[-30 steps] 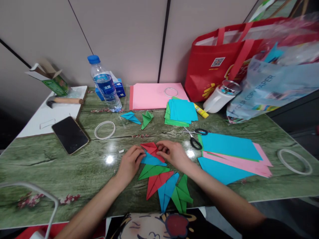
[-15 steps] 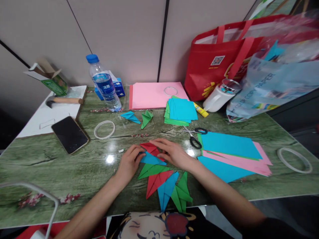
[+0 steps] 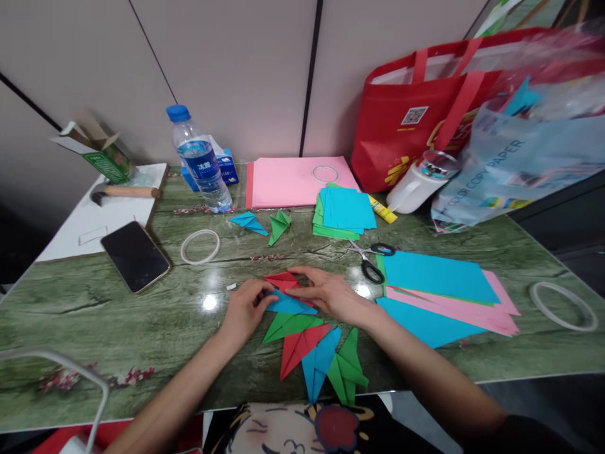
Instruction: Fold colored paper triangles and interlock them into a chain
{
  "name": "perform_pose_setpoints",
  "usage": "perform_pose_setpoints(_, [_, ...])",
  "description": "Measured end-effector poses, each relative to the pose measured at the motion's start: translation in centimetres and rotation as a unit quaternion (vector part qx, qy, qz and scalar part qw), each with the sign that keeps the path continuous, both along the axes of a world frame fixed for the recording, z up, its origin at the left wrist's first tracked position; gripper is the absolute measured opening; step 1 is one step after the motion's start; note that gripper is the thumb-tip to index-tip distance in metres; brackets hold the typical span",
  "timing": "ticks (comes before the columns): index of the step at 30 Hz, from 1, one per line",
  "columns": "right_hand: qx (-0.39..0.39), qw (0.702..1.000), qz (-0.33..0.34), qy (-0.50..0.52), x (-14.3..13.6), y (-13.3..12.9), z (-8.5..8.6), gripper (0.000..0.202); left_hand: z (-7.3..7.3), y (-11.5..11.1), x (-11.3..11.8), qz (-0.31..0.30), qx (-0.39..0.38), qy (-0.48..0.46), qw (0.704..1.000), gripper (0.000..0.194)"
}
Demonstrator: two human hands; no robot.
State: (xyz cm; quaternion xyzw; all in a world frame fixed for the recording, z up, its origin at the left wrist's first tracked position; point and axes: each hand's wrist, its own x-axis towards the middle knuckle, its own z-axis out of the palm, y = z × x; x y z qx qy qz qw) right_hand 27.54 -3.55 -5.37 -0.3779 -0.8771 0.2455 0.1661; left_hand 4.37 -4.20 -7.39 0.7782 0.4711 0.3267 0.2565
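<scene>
Pinches narrowly with left hand [image 3: 248,306] a flat, sharply creased blue folded-paper piece [image 3: 292,304] at view's six o'clock; holds right hand [image 3: 333,296], fingers apart, over a pointed red folded-paper piece [image 3: 282,280] towards twelve; curves towards five through green, red, blue, green folded-paper pieces [image 3: 321,359].

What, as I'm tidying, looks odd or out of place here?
The wooden-handled tool on the white board, far left, seems at odds with the folded paper pieces. The sheets right of the scissors lie askew, edges unaligned. No spill shows.
</scene>
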Motion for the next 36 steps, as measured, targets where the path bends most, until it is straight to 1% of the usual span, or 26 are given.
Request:
perform_pose_setpoints(5, [-0.011, 1.000, 0.000, 0.018, 0.1, -0.1, 0.1, 0.034, 0.2, 0.1, 0.2, 0.038, -0.052, -0.005, 0.998, 0.011])
perform_pose_setpoints(12, [-0.011, 1.000, 0.004, 0.023, 0.1, -0.1, 0.2, 0.034, 0.4, 0.0, 0.6, 0.053, -0.055, -0.005, 0.997, 0.010])
perform_pose_setpoints(17, [-0.009, 1.000, 0.001, 0.020, 0.1, 0.0, 0.2, 0.032, 0.4, 0.0, 0.9, 0.037, -0.029, -0.001, 0.999, 0.006])
perform_pose_setpoints(19, [-0.005, 1.000, 0.002, 0.017, 0.1, 0.0, 0.2, 0.032, 0.5, 0.1, 1.0, 0.031, -0.030, 0.010, 0.999, 0.004])
perform_pose_setpoints(21, [-0.002, 1.000, 0.004, 0.012, 0.1, 0.1, 0.1, 0.031, 0.7, 0.2, 1.1, 0.026, -0.043, 0.031, 0.998, 0.002])
perform_pose_setpoints(26, [0.001, 1.000, 0.010, 0.013, 0.2, 0.1, -0.1, 0.032, 1.5, 0.9, 1.5, 0.016, -0.089, 0.099, 0.991, 0.006])
perform_pose_setpoints(28, [0.004, 1.000, 0.010, 0.014, 0.2, 0.1, -0.1, 0.032, 1.6, 1.1, 1.4, 0.012, -0.106, 0.101, 0.989, 0.006])
perform_pose_setpoints(30, [0.004, 1.000, 0.012, 0.016, 0.1, 0.0, -0.2, 0.031, 1.5, 1.2, 1.3, 0.017, -0.107, 0.078, 0.991, 0.007])
perform_pose_setpoints(31, [0.003, 1.000, 0.013, 0.018, 0.1, 0.0, -0.1, 0.031, 1.4, 1.2, 1.2, 0.024, -0.103, 0.062, 0.992, 0.011])
perform_pose_setpoints(33, [-0.008, 0.999, 0.013, 0.029, 0.2, 0.0, -0.1, 0.032, 1.1, 1.1, 1.0, 0.027, -0.107, 0.031, 0.993, 0.025])
perform_pose_setpoints(36, [-0.038, 0.997, 0.008, 0.071, 0.3, -0.1, 0.2, 0.037, 0.9, 0.8, 0.8, 0.019, -0.125, 0.001, 0.992, 0.042])
